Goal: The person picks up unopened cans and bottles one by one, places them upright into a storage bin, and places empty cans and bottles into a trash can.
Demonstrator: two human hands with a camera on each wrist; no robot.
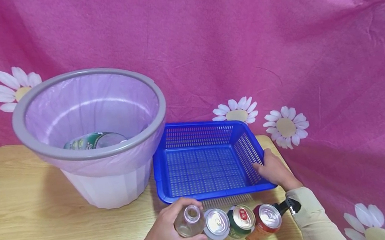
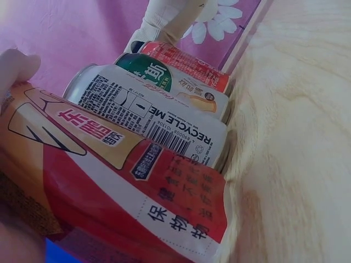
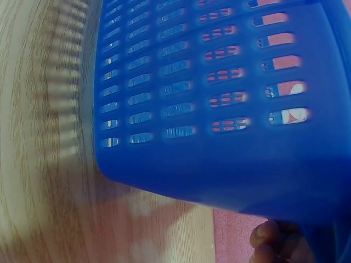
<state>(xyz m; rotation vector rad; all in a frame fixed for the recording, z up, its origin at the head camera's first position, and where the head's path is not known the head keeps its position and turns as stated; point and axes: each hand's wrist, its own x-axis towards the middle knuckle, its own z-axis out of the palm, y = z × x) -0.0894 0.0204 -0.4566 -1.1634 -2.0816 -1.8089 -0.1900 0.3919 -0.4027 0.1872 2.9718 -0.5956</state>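
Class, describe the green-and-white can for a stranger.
Find the blue plastic basket. On its near side, the green-and-white metal can stands between a silver-grey can and a red can. It alone has a red pull tab.

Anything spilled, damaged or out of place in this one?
Nothing looks spilled or damaged. The three cans stand upright in a row. The only mild oddity is the bottle in the left hand: its mouth looks uncapped, though no liquid shows on the table.
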